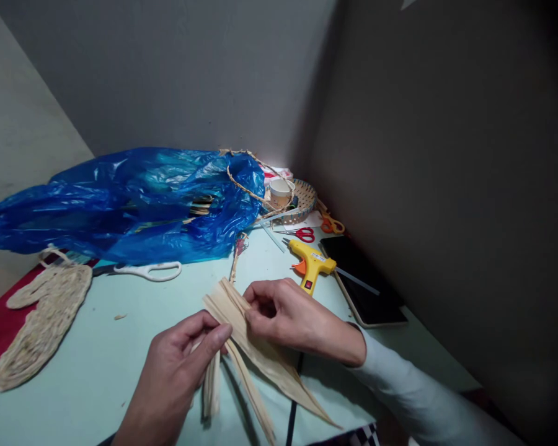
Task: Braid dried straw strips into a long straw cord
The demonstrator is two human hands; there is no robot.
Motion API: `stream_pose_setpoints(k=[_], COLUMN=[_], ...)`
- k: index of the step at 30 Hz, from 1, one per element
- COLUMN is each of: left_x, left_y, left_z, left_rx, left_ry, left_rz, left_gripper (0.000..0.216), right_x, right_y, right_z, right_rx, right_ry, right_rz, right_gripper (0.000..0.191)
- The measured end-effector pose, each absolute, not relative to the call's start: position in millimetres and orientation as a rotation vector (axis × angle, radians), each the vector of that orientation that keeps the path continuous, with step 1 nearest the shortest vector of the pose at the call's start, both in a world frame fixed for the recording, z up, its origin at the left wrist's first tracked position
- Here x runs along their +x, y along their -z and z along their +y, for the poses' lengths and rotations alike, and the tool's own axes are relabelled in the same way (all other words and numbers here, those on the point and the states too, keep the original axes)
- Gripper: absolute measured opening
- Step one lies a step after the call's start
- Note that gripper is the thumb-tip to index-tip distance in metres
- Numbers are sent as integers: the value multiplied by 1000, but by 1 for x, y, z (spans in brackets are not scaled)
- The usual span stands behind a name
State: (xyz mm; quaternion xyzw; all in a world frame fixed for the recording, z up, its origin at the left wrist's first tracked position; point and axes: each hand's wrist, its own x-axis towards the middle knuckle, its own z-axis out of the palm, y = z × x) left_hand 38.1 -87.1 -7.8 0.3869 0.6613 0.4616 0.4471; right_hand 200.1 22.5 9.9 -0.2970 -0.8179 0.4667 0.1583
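Observation:
Pale dried corn husks (260, 353) hang between my two hands over the near part of the table. My left hand (186, 353) pinches a bundle of husk strips between thumb and fingers; narrow folded strips droop below it. With thumb and forefinger, my right hand (283, 313) grips the edge of a broad husk piece, whose long pointed end trails down to the right. Just beyond my right hand lies a yellow glue gun (312, 263) with an orange trigger and a glue stick in its back. A thin braided cord (235, 260) runs behind the husks.
A blue plastic bag (121, 210) holding husk strips spreads across the back. White-handled scissors (153, 271) and a woven mitten-shaped piece (51, 316) lie left. A dark tablet (367, 285), red-handled scissors (303, 235) and a woven basket (305, 198) with a cup (280, 191) are right.

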Motion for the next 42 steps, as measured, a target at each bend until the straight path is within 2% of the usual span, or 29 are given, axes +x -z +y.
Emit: stream_pose_setpoints(k=[11, 19, 22, 27, 29, 36, 42], left_x=[43, 40, 40, 39, 40, 43, 42], left_y=[5, 6, 6, 6, 5, 3, 9], left_z=[-89, -88, -88, -87, -87, -88, -85], left_rx=[798, 852, 881, 910, 919, 961, 920], left_ry=[-1214, -1213, -1180, -1191, -1172, -1132, -1184], left_rz=[1565, 1526, 1531, 1524, 1542, 1534, 1541], left_gripper=[25, 21, 20, 17, 20, 26, 26], right_x=[205, 203, 203, 204, 204, 203, 203], right_y=[-7, -18, -16, -10, -9, -8, -9], right_z=[28, 22, 23, 25, 25, 23, 22], right_rx=[-834, -696, -683, -741, -743, -708, -726], right_ry=[-1800, -2073, -2013, -1827, -1819, -1784, -1747], right_rz=[-2006, -1882, -1938, -2118, -2116, -2122, -2122], right_gripper=[8, 28, 33, 23, 21, 33, 29])
